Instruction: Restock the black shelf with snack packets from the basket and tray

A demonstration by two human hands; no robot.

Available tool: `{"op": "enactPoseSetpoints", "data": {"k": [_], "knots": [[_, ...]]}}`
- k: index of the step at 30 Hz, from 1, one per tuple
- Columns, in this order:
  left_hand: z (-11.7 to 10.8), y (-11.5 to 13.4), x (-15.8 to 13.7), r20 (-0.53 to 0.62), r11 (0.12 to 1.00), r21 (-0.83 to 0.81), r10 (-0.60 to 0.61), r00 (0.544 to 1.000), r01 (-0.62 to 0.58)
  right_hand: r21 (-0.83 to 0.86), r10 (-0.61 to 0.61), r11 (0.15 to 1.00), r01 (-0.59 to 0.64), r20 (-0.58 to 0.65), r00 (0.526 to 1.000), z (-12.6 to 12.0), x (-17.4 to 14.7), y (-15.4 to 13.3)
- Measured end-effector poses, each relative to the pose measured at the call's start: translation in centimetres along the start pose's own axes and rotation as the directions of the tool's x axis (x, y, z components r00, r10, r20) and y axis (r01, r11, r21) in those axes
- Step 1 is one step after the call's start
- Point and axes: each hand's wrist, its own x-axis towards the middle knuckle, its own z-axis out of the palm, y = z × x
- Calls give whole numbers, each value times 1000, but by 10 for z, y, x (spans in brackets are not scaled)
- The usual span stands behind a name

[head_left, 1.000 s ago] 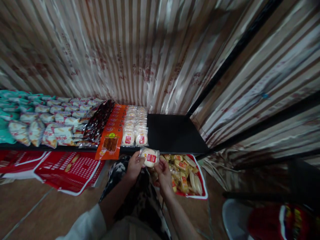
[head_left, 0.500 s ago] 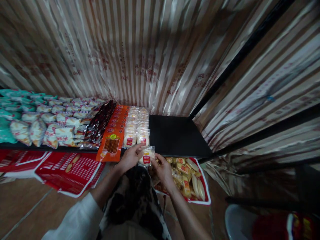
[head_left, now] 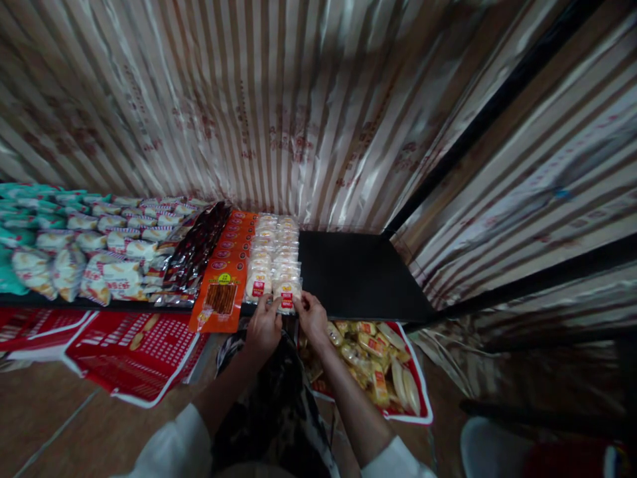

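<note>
A small clear packet of round white crackers with a red label (head_left: 287, 297) sits at the front end of the right-hand column of like packets (head_left: 286, 244). My left hand (head_left: 265, 325) pinches its lower left corner, fingers closed. On its right edge, the closed fingers of my right hand (head_left: 312, 317) grip it. Just left stands a second column of the same packets (head_left: 263, 255). Beside that lies a flat orange bag of brown sticks (head_left: 220, 292), its front end jutting over the shelf edge.
The black shelf (head_left: 358, 272) extends right to a dark metal post (head_left: 448, 159). Dark glossy packs (head_left: 196, 245), white snack bags (head_left: 117, 275) and teal bags (head_left: 12, 265) fill its left. Red baskets (head_left: 134, 352) stand below; the right basket (head_left: 423, 398) holds yellow packets. Striped sheeting (head_left: 298, 99) hangs behind.
Both hands have moved the cracker packet forward from in front of the shelf edge onto the front of the right-hand column. The view has shifted slightly.
</note>
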Motion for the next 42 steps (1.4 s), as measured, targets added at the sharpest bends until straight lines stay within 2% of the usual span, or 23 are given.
{"op": "enactPoseSetpoints", "data": {"k": [5,10,17,21,25,28,30,34,38,40,42], "knots": [[12,-2,3,66,999,53,1,998,-4,-95,-51,994,48,-29,998,2,1,0],[22,-4,6,66,999,37,-1,998,-2,-142,-59,988,55,-24,998,7,3,5],[33,-6,15,3,999,-41,-19,1000,19,-145,-79,987,73,-37,996,14,11,9],[32,-2,15,6,999,-4,-32,999,32,-121,-69,991,61,-59,996,16,11,6],[25,4,8,3,999,53,-8,1000,8,-29,-49,999,46,-96,994,12,-2,8],[21,10,0,-28,996,86,35,999,-33,-15,-90,996,89,-151,984,-5,-20,18],[21,15,-6,-28,993,94,76,997,-73,-69,-127,991,114,-232,965,-25,-34,31],[36,29,-20,77,990,34,137,988,-140,-268,-183,960,86,-362,914,-81,-66,71],[63,51,-42,265,985,-87,165,950,-147,-485,-128,869,-98,-412,902,-132,-103,126],[73,62,-54,364,980,-130,188,912,-150,-527,-28,819,-227,-431,902,-150,-120,151],[80,71,-66,459,976,-151,211,863,-158,-505,134,772,-387,-466,875,-161,-133,169]]}}
